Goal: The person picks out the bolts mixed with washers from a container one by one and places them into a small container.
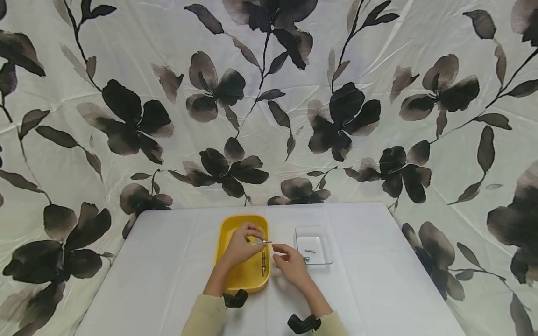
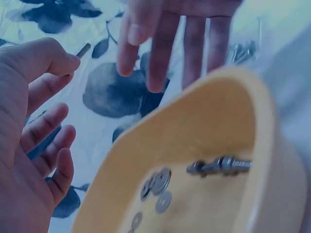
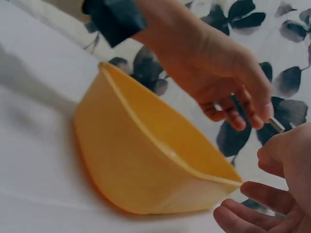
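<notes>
My left hand (image 1: 243, 245) is over the yellow tray (image 1: 222, 242). It pinches a thin metal bolt (image 3: 277, 124) between thumb and forefinger. The bolt's tip points toward my right hand (image 1: 291, 265), and its other end is hidden by the fingers. In the left wrist view, my right hand's fingers hang loosely extended beyond the tray rim, holding nothing visible. In the head view its fingertips are close to the bolt's tip; whether they touch it I cannot tell. Inside the tray lie bolts fitted with nuts and washers (image 2: 221, 166) and several loose washers (image 2: 164, 201).
A clear plastic tray (image 1: 329, 252) stands right of the yellow one, with a few bolts (image 1: 310, 251) in it. Both stand on a white-covered table (image 1: 370, 280). A flower-patterned cloth (image 1: 269, 130) hangs behind. Each wrist wears a black camera band (image 1: 236, 298).
</notes>
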Demonstrator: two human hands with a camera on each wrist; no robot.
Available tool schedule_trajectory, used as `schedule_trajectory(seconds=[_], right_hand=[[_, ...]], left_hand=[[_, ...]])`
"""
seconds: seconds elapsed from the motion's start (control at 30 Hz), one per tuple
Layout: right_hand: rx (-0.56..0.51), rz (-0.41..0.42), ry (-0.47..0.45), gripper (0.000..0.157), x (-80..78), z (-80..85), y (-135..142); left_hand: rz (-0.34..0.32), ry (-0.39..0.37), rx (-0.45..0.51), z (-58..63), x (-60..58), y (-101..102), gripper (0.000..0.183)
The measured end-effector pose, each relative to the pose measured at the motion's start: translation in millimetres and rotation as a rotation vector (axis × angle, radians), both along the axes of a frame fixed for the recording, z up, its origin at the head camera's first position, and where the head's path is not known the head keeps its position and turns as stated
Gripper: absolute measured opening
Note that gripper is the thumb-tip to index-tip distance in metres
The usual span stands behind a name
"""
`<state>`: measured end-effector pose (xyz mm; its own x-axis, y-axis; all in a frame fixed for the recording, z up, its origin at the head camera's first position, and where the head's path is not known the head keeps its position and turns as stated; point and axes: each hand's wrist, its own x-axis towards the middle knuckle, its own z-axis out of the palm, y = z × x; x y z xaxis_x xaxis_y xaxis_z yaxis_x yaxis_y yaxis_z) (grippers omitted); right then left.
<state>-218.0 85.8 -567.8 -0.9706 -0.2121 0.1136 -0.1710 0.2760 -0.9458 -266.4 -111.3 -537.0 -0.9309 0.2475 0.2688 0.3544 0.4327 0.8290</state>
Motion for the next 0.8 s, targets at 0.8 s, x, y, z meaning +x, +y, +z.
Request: schedule_trajectory(seconds=[0.8], right_hand=[[0.246,-0.372,0.154,0.024,-27.1,24.9,115]], left_hand=[[0.049,-0.006,0.003,0.8,19.4,64,0.003]])
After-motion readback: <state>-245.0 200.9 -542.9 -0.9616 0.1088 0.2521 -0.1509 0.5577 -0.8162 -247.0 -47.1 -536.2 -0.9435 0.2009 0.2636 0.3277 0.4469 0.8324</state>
